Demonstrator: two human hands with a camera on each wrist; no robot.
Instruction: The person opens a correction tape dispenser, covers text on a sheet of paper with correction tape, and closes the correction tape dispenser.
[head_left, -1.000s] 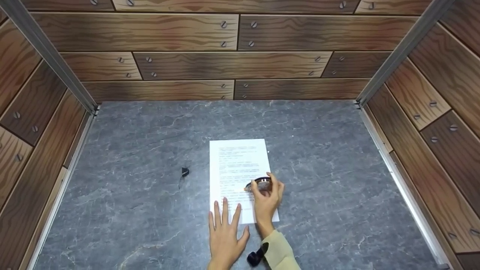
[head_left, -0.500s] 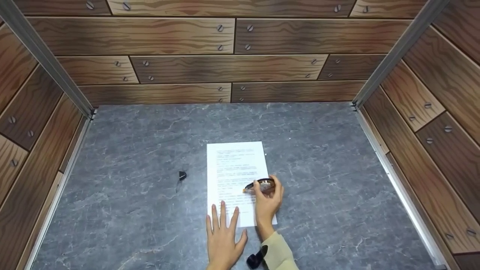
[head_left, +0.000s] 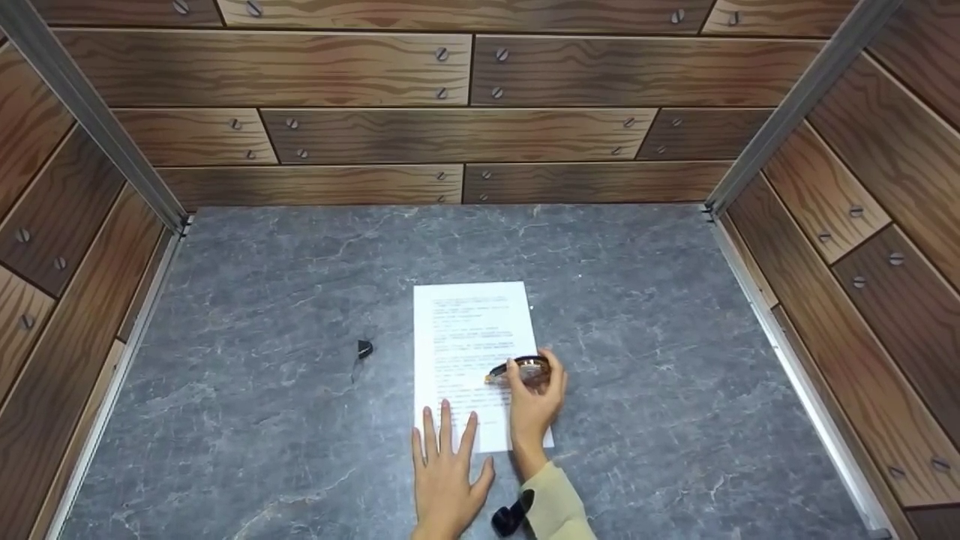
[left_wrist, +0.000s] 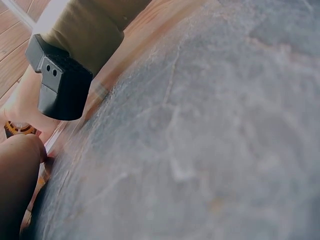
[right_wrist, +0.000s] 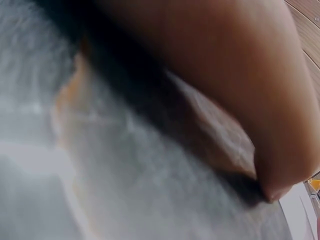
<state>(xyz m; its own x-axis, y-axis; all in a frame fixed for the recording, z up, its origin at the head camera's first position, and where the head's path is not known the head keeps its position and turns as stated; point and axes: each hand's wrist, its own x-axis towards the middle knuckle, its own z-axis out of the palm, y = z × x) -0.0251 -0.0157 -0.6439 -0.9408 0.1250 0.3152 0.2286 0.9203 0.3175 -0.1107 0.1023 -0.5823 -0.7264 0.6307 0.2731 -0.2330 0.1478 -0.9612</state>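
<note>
A printed sheet of white paper [head_left: 472,322] lies on the grey marbled table. My right hand [head_left: 538,406] pinches a correction tape [head_left: 531,367] between thumb and fingers, its orange tip down at the lower lines of print. An orange gear wheel of the correction tape [left_wrist: 19,129] shows in the left wrist view. Flat, with spread fingers, my left hand [head_left: 448,480] rests over the paper's lower left part. The right wrist view shows mostly a blurred thumb and tabletop, with a bit of the paper [right_wrist: 298,212] at the edge.
A small black cap [head_left: 364,349] lies on the table [head_left: 262,360] left of the paper. Wood-patterned walls [head_left: 375,135] stand at the back and both sides. A black wrist camera [head_left: 513,514] sits at the right sleeve.
The correction tape's tip has shifted very slightly to the left on the paper. The head view has moved a little, and the left hand stays in place on the sheet.
</note>
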